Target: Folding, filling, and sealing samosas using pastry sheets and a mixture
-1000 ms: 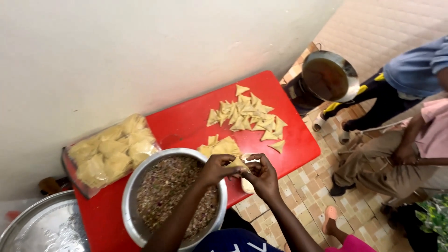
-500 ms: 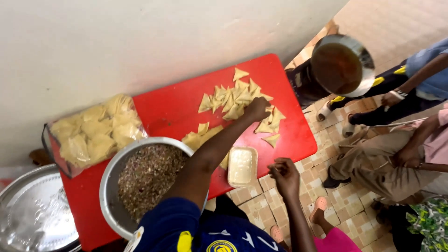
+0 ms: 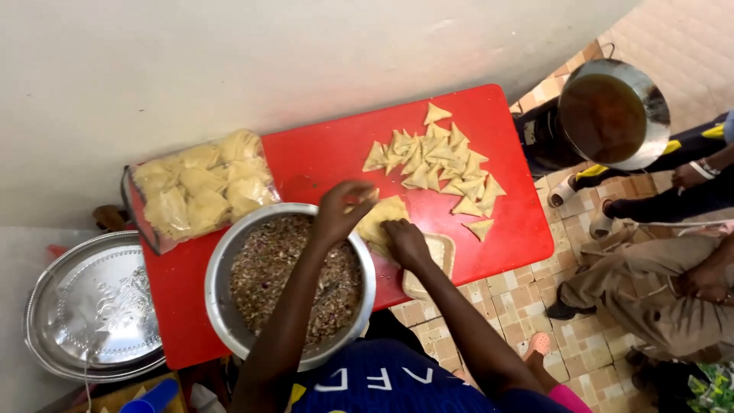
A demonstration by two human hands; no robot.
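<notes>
Left hand (image 3: 342, 208) hovers over the far rim of the steel bowl of minced filling (image 3: 290, 281), fingers curled loosely, pinching nothing I can make out. Right hand (image 3: 405, 241) presses flat, fingers together, on the stack of pastry sheets (image 3: 380, 218), which lies near the middle of the red worktop (image 3: 321, 157) just beside the bowl. Small tray (image 3: 434, 260) at the near edge. Folded samosas (image 3: 436, 160) heaped toward the far right corner. Bag of pastry (image 3: 200, 187) at the left edge.
</notes>
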